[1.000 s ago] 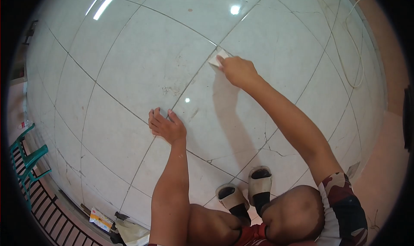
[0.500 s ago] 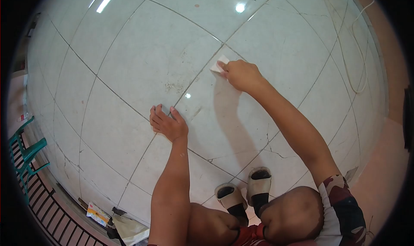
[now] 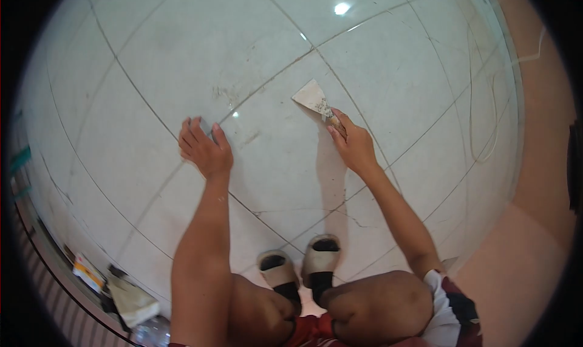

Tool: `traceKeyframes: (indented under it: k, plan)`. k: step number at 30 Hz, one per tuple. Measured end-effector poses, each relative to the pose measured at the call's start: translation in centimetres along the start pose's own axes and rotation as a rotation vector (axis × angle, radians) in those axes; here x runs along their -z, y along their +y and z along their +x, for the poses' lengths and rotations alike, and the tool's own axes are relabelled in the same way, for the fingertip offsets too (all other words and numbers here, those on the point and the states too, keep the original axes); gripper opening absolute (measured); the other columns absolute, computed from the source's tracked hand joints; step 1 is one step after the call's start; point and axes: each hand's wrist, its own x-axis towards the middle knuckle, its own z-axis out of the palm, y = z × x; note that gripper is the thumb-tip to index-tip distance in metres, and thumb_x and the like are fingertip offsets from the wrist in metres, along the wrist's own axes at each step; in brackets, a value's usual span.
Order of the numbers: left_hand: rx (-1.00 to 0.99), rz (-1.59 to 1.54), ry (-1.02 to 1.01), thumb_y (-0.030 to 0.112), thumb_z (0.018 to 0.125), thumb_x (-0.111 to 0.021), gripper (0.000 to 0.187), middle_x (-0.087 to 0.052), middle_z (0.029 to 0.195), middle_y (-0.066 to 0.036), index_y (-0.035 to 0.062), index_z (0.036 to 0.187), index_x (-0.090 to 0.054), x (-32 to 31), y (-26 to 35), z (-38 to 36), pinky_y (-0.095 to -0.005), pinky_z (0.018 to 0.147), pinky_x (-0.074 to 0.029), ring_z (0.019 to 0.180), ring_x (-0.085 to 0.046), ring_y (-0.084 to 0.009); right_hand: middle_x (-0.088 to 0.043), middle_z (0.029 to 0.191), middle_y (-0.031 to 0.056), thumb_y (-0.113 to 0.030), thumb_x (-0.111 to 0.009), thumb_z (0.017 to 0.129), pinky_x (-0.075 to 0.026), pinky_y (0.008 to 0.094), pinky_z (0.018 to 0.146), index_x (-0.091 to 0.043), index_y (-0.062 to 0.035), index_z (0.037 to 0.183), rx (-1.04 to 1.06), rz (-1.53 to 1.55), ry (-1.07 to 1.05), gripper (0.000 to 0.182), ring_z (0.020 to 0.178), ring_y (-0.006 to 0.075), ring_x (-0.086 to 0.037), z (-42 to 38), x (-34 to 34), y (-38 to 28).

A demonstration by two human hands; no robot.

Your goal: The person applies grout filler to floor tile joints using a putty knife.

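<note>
A putty knife with a broad, pale blade is in my right hand, fingers wrapped round its worn, speckled handle. The blade points up and left, just over the white tile floor near a corner where grout lines cross. My left hand rests on the tiles to the left, fingers spread and fingertips down, holding nothing. Whitish residue marks the floor above it, between the two hands.
Sandals on my feet stand below the hands. A cream bag, a yellow and white packet and a clear plastic bottle lie at lower left, by a dark railing. A pale cord loops at right.
My right hand has drawn back and turned, so the putty knife's handle and blade now show. The whole view has shifted, and the left hand stays spread on the floor.
</note>
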Motion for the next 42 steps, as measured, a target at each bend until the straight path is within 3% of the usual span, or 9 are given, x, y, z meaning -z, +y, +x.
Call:
traceKeyframes:
  k: [2, 4, 5, 14, 20, 23, 29, 35, 42]
  plan:
    - [0.027, 0.008, 0.002, 0.031, 0.098, -0.059, 0.043, -0.045, 0.146, -0.012, 0.0112, 0.134, -0.049, -0.2, -0.1, 0.1, -0.0560, 0.108, -0.028, 0.136, -0.037, -0.0342, -0.072, 0.093, 0.0117, -0.030, -0.057, 0.104, -0.051, 0.0348, 0.067, -0.060, -0.0046, 0.127, -0.030, -0.052, -0.027, 0.034, 0.075, 0.0254, -0.066, -0.2, -0.4, 0.1]
    - [0.017, 0.007, -0.001, 0.032, 0.098, -0.059, 0.043, -0.045, 0.146, -0.012, 0.0116, 0.135, -0.049, -0.2, -0.5, -0.3, -0.0564, 0.108, -0.028, 0.136, -0.037, -0.0343, -0.054, 0.070, -0.0013, -0.033, -0.054, 0.107, -0.040, 0.0261, 0.053, -0.059, -0.0052, 0.103, -0.171, 0.633, 0.021, 0.029, 0.058, 0.0085, -0.047, -0.8, -0.7, -0.3]
    - [0.014, 0.017, 0.007, 0.032, 0.098, -0.059, 0.044, -0.045, 0.146, -0.012, 0.0120, 0.136, -0.049, -0.3, -0.6, -0.3, -0.0564, 0.108, -0.029, 0.136, -0.038, -0.0345, -0.038, 0.064, -0.0057, -0.037, -0.051, 0.108, -0.030, 0.0215, 0.049, -0.056, -0.0072, 0.098, -0.149, 0.684, 0.068, 0.032, 0.055, 0.0029, -0.034, -1.3, -0.7, -1.3]
    - [-0.022, 0.022, 0.012, 0.030, 0.099, -0.057, 0.041, -0.045, 0.146, -0.012, 0.0119, 0.135, -0.048, 0.0, 0.0, -0.1, -0.0560, 0.106, -0.030, 0.136, -0.038, -0.0344, -0.036, 0.059, -0.0051, -0.045, -0.043, 0.110, -0.024, 0.0244, 0.045, -0.051, -0.0073, 0.101, -0.134, 0.737, 0.155, 0.039, 0.049, 0.0043, -0.027, -0.7, 2.0, -5.3]
    - [-0.010, 0.053, -0.033, 0.031, 0.100, -0.055, 0.042, -0.041, 0.148, -0.012, 0.0119, 0.137, -0.046, -0.1, -0.1, -0.1, -0.0533, 0.107, -0.029, 0.137, -0.035, -0.0329, -0.037, 0.061, -0.0057, -0.046, -0.043, 0.109, -0.027, 0.0237, 0.046, -0.055, -0.0062, 0.105, -0.145, 0.683, 0.254, 0.041, 0.051, 0.0040, -0.030, 1.4, 2.0, -3.3]
    - [-0.010, 0.052, -0.041, 0.031, 0.101, -0.055, 0.042, -0.041, 0.149, -0.012, 0.0121, 0.137, -0.045, -0.1, -0.1, -0.2, -0.0532, 0.107, -0.029, 0.137, -0.035, -0.0329, -0.042, 0.072, -0.0054, -0.039, -0.047, 0.110, -0.036, 0.0250, 0.058, -0.056, -0.0035, 0.103, -0.215, 0.711, 0.244, 0.037, 0.064, 0.0051, -0.038, 1.4, 2.7, -3.3]
    - [-0.025, 0.056, -0.001, 0.030, 0.100, -0.056, 0.040, -0.044, 0.147, -0.011, 0.0116, 0.135, -0.047, -0.1, 0.0, -0.2, -0.0536, 0.106, -0.032, 0.136, -0.037, -0.0335, -0.043, 0.074, -0.0048, -0.036, -0.045, 0.110, -0.033, 0.0227, 0.056, -0.056, -0.0018, 0.127, -0.122, 0.805, 0.295, 0.040, 0.062, 0.0040, -0.035, 0.8, 3.3, -4.1]
    - [-0.023, 0.060, -0.021, 0.030, 0.099, -0.056, 0.044, -0.041, 0.148, -0.012, 0.0117, 0.138, -0.045, -0.1, -0.2, -0.2, -0.0537, 0.106, -0.030, 0.137, -0.036, -0.0333, -0.036, 0.063, -0.0051, -0.038, -0.043, 0.110, -0.029, 0.0233, 0.052, -0.054, -0.0022, 0.134, -0.002, 1.074, 0.022, 0.044, 0.054, 0.0060, -0.030, -0.1, 4.5, -3.7]
    - [-0.017, 0.019, -0.007, 0.028, 0.099, -0.058, 0.042, -0.044, 0.147, -0.012, 0.0112, 0.136, -0.047, 0.1, 0.0, -0.1, -0.0551, 0.106, -0.031, 0.137, -0.037, -0.0339, -0.036, 0.062, -0.0061, -0.040, -0.049, 0.108, -0.030, 0.0244, 0.053, -0.065, -0.0018, 0.114, -0.240, 0.887, -0.263, 0.042, 0.055, 0.0065, -0.031, 0.3, 5.3, 0.0]
